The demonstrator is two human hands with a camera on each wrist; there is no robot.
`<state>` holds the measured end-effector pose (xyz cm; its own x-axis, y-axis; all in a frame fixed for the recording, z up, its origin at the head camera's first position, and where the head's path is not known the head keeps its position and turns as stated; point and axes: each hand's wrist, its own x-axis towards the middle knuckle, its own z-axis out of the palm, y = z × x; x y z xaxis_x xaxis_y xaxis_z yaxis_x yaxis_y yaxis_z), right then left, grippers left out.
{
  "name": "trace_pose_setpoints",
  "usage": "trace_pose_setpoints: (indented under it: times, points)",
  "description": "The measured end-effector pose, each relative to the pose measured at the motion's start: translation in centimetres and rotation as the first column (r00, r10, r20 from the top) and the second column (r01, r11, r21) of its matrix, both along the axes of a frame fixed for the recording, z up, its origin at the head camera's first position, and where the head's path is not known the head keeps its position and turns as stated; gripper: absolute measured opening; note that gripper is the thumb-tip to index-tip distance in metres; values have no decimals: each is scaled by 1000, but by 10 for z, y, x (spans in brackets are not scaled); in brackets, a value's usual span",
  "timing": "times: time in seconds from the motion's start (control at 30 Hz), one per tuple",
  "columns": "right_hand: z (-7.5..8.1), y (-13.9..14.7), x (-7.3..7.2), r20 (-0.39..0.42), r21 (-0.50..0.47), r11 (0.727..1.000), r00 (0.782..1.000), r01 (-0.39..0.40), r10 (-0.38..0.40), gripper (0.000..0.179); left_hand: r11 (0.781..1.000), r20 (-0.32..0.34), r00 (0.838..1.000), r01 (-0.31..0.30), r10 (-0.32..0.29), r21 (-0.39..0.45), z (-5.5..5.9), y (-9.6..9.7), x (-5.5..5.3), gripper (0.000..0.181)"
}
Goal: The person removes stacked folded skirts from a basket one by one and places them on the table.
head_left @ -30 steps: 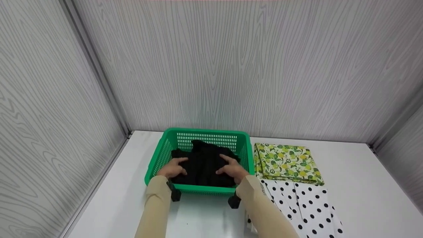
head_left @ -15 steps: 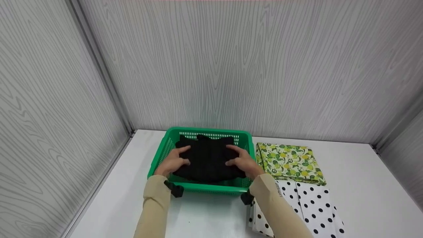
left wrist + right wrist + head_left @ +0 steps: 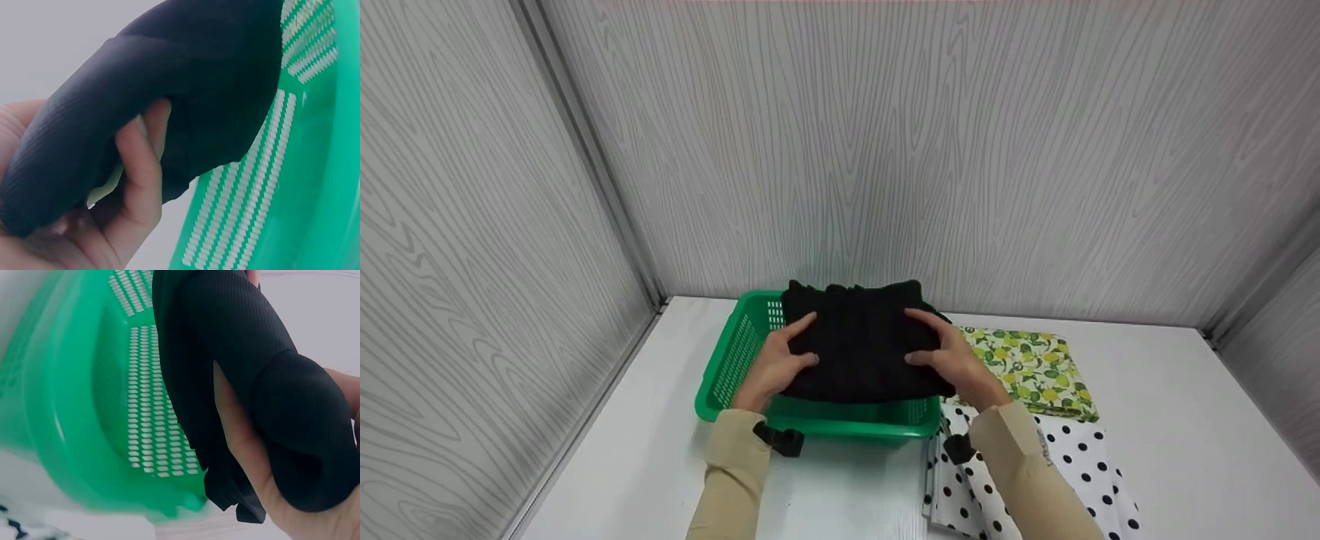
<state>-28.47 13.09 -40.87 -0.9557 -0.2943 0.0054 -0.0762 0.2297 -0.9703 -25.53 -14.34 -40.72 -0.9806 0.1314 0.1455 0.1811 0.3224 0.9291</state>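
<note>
A folded black ribbed cloth (image 3: pixel 859 345) hangs over the green plastic basket (image 3: pixel 840 429), held from both sides. My left hand (image 3: pixel 780 364) grips its left end, thumb on top and fingers tucked beneath. In the left wrist view, fingers (image 3: pixel 140 174) curl under the fold of the cloth (image 3: pixel 185 73). On the other side my right hand (image 3: pixel 956 360) grips the right end. The right wrist view shows its fingers (image 3: pixel 242 433) pressed into the underside of the black cloth (image 3: pixel 225 332). Below the cloth, the basket's slotted wall (image 3: pixel 149 394) is visible.
Right of the basket lies a folded lemon-print cloth (image 3: pixel 1027 367), partly covered by my right hand. Nearer, a white cloth with black dots (image 3: pixel 1080 465) lies under my right forearm. Grey wood-grain panels (image 3: pixel 840 150) stand behind and beside the white table (image 3: pixel 1170 420).
Both hands have raised the black cloth from inside the basket to above its rim, shifting it to the right. The basket and the other cloths stay in place.
</note>
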Motion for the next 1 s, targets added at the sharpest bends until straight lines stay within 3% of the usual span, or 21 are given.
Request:
trace_pose_setpoints:
  times: [0.23, 0.57, 0.83, 1.0]
  points:
    - [10, 26, 7, -61, 23, 1000, 998, 6, -5, 70, 999, -11, 999, 30, -30, 33, 5, 25, 0, 65]
    - [8, 73, 19, -117, 50, 997, 992, 53, -47, 70, 991, -28, 993, 115, -113, 71, 7, 71, -2, 65]
    - [2, 101, 33, -147, 57, 997, 988, 57, -48, 70, 980, -43, 985, 168, -164, 108, 19, 96, 26, 63]
    - [-5, 113, 39, -161, 74, 997, 987, 36, -24, 72, 980, -45, 987, 161, -156, 116, 0, 104, 27, 64]
